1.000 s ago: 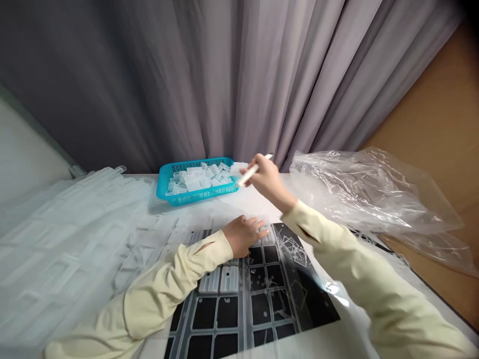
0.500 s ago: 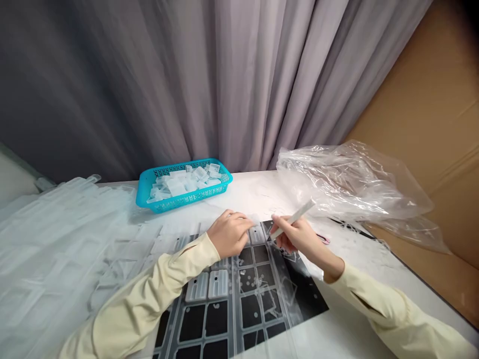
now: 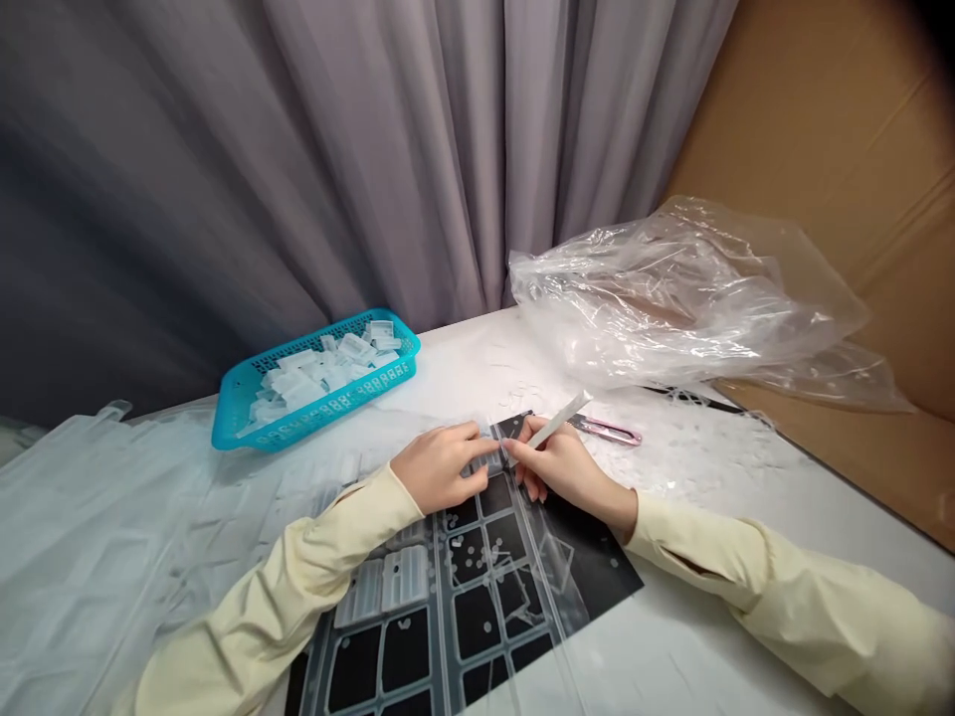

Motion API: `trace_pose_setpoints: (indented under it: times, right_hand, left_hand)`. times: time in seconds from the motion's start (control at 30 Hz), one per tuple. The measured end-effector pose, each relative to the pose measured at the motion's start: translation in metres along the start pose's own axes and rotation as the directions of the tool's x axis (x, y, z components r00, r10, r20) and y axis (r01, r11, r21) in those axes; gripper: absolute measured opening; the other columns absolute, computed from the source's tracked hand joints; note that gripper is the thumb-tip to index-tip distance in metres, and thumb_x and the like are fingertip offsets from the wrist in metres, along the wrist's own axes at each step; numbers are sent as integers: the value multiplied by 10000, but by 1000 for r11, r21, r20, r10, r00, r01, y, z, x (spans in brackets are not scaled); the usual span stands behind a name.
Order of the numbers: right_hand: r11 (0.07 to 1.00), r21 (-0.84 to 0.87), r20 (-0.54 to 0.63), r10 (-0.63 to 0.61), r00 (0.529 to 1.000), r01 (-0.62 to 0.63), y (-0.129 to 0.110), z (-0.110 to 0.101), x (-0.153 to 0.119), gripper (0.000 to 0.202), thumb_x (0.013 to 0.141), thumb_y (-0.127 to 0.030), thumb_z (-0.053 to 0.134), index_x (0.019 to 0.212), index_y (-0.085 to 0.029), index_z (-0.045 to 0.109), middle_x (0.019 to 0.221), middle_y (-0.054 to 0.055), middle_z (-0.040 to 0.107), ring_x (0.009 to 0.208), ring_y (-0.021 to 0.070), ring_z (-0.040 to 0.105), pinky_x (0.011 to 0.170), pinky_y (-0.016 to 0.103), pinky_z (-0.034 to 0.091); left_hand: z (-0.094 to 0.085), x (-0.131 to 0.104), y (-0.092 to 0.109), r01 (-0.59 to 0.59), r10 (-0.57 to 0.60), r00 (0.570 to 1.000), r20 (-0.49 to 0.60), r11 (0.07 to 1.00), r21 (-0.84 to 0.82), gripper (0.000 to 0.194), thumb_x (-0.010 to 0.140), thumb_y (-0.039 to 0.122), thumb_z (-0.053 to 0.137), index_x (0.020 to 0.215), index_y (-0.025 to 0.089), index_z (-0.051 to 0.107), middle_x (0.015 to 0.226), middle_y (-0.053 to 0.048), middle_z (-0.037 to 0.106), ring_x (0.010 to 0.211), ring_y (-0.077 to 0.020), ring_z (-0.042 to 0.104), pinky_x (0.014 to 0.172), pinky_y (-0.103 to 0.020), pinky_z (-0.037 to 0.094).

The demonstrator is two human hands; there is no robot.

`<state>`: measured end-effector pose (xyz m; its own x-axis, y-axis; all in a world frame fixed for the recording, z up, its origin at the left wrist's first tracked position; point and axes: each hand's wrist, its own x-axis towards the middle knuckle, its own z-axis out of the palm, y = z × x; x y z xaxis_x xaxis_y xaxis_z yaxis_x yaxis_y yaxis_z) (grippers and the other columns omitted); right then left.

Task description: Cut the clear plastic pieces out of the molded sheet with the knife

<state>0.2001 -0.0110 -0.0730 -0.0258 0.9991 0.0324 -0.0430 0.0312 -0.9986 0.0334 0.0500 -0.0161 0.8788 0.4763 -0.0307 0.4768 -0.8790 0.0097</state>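
Note:
A clear plastic frame sheet (image 3: pixel 442 617) with rectangular openings lies over a black mat (image 3: pixel 604 567). Small translucent ribbed pieces (image 3: pixel 405 577) sit in some of its openings, and tiny clear scraps are scattered over others. My left hand (image 3: pixel 446 465) rests at the sheet's upper part, fingers apart, index finger stretched towards my right hand. Closed round a pale, flat-sided pen-like tool (image 3: pixel 556 423), my right hand (image 3: pixel 563 467) holds its lower end at the sheet's upper right edge. The tool's tip is too small to make out.
A blue basket (image 3: pixel 320 413) of translucent pieces stands at the back left. Stacked clear sheets (image 3: pixel 82 557) cover the left side. Pink-handled snips (image 3: pixel 608 431) lie beyond my right hand. A crumpled plastic bag (image 3: pixel 671 298) lies at the back right, beside cardboard (image 3: pixel 843 169).
The camera view has shifted and tilted. My right hand, with the tool, has come closer to my left index finger. More of the pink-handled snips shows now.

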Motion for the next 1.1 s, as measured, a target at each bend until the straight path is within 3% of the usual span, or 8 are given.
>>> trace_pose_setpoints:
  times: [0.13,0.27,0.47,0.7,0.9,1.1]
  right_hand:
    - [1000,-7,-11,-1,1000,1,0,0,0,212,797,-329,515,664,-204,408,427,-67,522,292,82,461,278,160,343]
    - [996,-74,-27,-46,999,44,0,2,-1,191,800,-271,485,641,-212,397,433,-66,514,293,90,466,268,170,332]
    - [985,-144,3,-99,995,98,-4,3,2,175,738,-135,449,592,-211,390,385,-83,450,270,81,432,256,163,291]
    - [972,-193,47,-125,991,132,-7,3,4,209,693,-69,417,560,-210,340,355,-91,411,252,65,398,251,148,226]
    - [972,-200,78,-108,991,122,-4,2,5,200,713,-94,425,576,-210,337,380,-88,428,256,68,408,247,149,257]
    - [976,-191,77,-93,993,106,-1,0,6,199,724,-112,427,582,-211,328,393,-84,445,248,67,393,241,154,244]
  left_hand:
    - [0,1,3,-24,24,1000,-7,999,46,288,808,252,490,1066,213,614,785,-20,535,704,-157,550,634,-261,436]
    - [2,2,6,-55,61,996,-60,993,109,172,798,297,524,888,218,648,840,-44,518,783,-190,518,679,-306,418]
    - [11,8,7,-187,231,960,-158,950,250,94,794,187,510,777,184,603,964,-67,571,957,-228,510,769,-373,383]
    - [29,3,5,-245,344,892,-295,914,324,215,847,112,407,726,136,584,732,-51,597,695,-167,578,567,-288,419]
    - [33,0,0,-229,328,813,-481,940,255,201,869,130,409,804,137,599,787,-50,636,760,-148,621,559,-224,464]
    - [15,-7,-15,-123,107,738,-666,992,22,142,834,116,496,829,140,635,798,-46,633,733,-112,612,696,-213,508]
